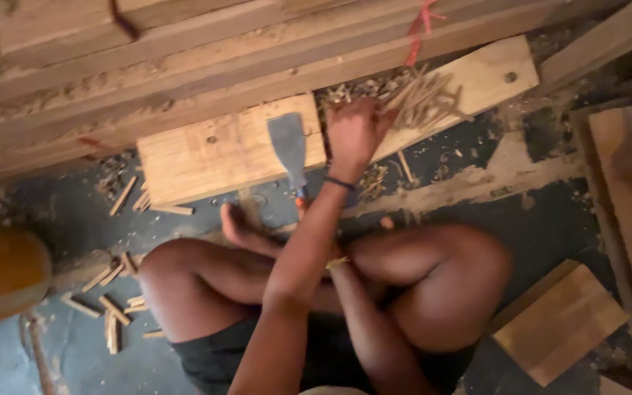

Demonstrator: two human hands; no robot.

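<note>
I sit cross-legged on the dark floor with my arms crossed over each other, so my left hand reaches far out to the heap of thin pale wooden sticks lying on the far right part of the thick pale wooden plank in front of me. That hand rests on the near left edge of the heap, fingers bent down among the sticks, though I cannot tell whether it grips any of them. The broad grey flat steel blade stands just left of my wrist, its wide end over the plank and its narrow end pointing back toward me; my right hand is hidden behind my left forearm, so I cannot tell how it is set, nor whether it holds the blade. I count one plank, one blade and one heap, the sticks too many and too blurred to number. More short wooden offcuts lie scattered on the floor at my near left, roughly a dozen. A stack of long rough timber boards runs along the far side.
</note>
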